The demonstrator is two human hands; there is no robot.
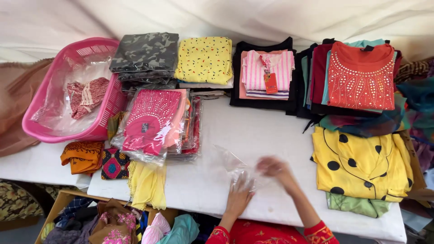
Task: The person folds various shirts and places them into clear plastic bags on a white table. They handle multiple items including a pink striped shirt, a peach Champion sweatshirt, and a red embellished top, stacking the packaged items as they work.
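Observation:
A clear plastic bag (233,163) lies flat on the white table (253,131) near its front edge. My left hand (238,195) presses down on the bag with fingers spread. My right hand (276,169), blurred by motion, grips the bag's right side. Both sleeves are red with embroidered cuffs. Just right of my hands lies a folded yellow garment with black dots (361,165) on top of a green one (357,205).
A pink basket (101,129) holding plastic and a patterned cloth stands at the left. Bagged pink garments (151,122) lie beside it. Folded stacks line the back: camouflage (145,52), yellow (204,58), striped pink (266,68), orange-red (360,77). More cloth sits below the table's front.

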